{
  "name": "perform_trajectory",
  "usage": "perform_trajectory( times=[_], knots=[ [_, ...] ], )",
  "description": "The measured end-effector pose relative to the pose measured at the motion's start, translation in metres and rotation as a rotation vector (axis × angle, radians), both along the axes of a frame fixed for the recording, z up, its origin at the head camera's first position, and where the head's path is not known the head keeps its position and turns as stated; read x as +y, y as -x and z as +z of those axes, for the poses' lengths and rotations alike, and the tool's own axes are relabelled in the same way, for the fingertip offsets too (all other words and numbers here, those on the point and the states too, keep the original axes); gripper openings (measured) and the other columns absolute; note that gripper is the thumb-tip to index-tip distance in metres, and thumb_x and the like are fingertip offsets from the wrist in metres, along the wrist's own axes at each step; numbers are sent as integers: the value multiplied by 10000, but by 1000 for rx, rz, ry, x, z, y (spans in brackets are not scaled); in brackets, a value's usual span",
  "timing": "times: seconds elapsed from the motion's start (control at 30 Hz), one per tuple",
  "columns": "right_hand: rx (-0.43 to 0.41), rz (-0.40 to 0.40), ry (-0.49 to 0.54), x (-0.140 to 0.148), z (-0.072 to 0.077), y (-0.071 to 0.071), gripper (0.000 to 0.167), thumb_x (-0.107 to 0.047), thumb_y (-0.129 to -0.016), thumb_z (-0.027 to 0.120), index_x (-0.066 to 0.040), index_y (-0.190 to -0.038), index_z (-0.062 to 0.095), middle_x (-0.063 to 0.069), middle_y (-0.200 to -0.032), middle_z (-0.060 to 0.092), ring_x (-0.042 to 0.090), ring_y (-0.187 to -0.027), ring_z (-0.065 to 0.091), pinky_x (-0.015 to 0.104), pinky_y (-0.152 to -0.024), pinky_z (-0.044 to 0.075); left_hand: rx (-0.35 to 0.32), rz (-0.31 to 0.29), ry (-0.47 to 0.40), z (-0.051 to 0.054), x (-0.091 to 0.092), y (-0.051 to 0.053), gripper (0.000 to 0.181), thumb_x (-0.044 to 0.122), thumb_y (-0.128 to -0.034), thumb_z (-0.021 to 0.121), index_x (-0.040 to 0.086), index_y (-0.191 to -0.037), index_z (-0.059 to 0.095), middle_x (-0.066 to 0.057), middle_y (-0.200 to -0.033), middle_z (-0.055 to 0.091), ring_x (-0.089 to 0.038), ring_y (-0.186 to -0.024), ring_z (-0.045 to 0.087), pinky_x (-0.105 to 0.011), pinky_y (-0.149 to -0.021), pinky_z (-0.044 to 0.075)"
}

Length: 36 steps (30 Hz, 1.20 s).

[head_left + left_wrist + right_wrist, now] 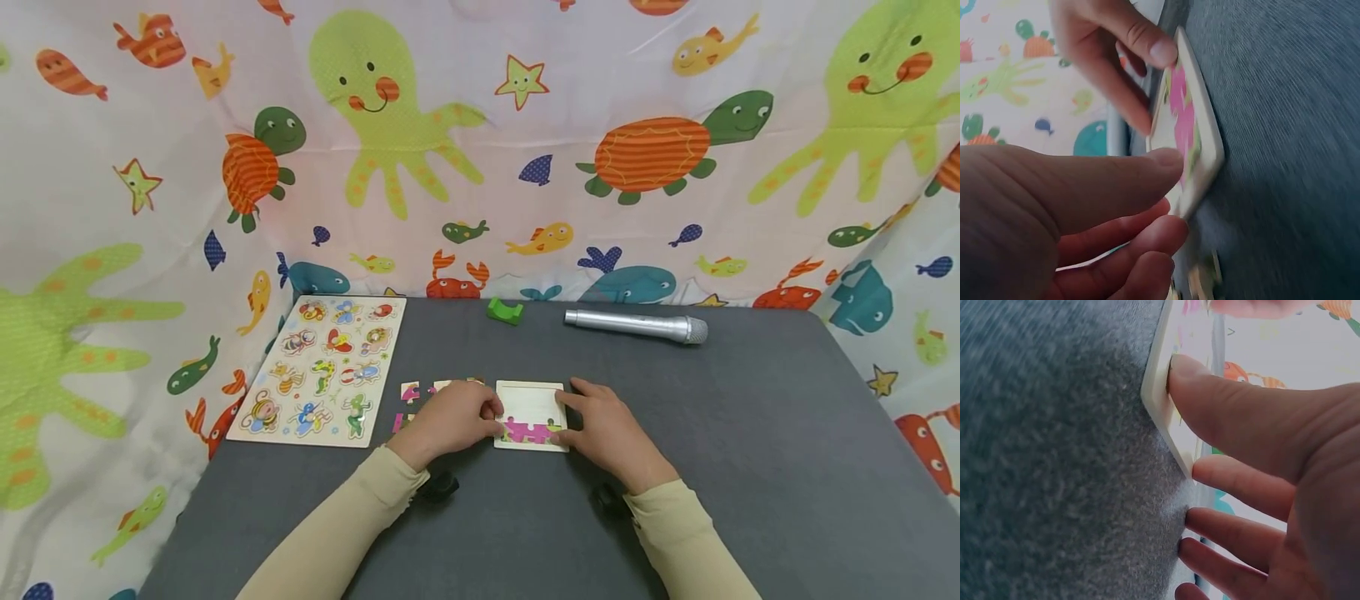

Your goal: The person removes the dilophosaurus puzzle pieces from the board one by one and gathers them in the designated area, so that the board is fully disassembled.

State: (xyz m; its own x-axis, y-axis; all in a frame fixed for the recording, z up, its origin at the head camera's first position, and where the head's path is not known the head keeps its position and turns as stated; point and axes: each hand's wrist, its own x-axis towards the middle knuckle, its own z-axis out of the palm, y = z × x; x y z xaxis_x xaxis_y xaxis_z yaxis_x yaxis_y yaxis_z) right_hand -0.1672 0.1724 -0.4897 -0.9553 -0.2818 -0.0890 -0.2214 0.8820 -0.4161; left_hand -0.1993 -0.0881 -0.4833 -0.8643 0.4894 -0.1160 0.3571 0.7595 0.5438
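A small pale puzzle tray [534, 392] lies on the dark grey table, with joined pink puzzle pieces [527, 432] along its near side. Its far part shows bare pale board. At the tray's left side is my left hand [459, 418]; the thumb reaches over the near-left pieces and the other fingers bend loosely, with no piece visible between them. My right hand [611, 429] is at the right side. Its thumb [1204, 394] presses on the near-right part of the tray, while the index fingertip touches the edge and the other fingers extend beside it.
Loose puzzle pieces [409, 392] lie left of the tray, partly hidden by my left hand. Farther left is a large insect picture board [315, 371]. A green block [506, 312] and a silver microphone [637, 326] lie near the printed curtain [480, 167] at the back.
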Motion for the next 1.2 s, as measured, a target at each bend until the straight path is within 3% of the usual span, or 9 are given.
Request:
perform_trajectory(
  times=[0.33, 0.57, 1.03, 1.2],
  knots=[
    [5, -41, 11, -4, -4, -2, 674, -368, -932, 850, -54, -1491, 642, 300, -1612, 501, 533, -1481, 476, 678, -1181, 418, -17, -10, 60, 2, 19, 1, 200, 206, -900, 874, 142, -1084, 823, 54, -852, 663, -126, -793, 577, -277, -725, 495],
    [53, -108, 19, -10, -5, -6, 631, -384, -929, 850, -44, -1436, 688, 299, -1574, 547, 529, -1449, 516, 685, -1162, 432, -31, -22, 50, 0, 22, 2, 190, 214, -901, 877, 146, -1069, 821, 64, -829, 661, -121, -772, 575, -271, -697, 483],
    [62, -127, 4, -14, -4, -7, 626, -366, -916, 867, -47, -1426, 694, 288, -1580, 548, 517, -1453, 519, 689, -1151, 440, -43, -17, 23, 0, 19, 3, 216, 228, -877, 903, 151, -1044, 790, 59, -831, 649, -124, -771, 576, -280, -721, 486],
    [66, -131, -10, -15, -3, -5, 615, -358, -916, 868, -45, -1418, 699, 282, -1582, 548, 510, -1453, 521, 687, -1149, 444, -53, -6, -9, 2, 18, 3, 156, 225, -916, 866, 163, -1028, 776, 65, -822, 664, -121, -759, 591, -277, -697, 488]
  ],
)
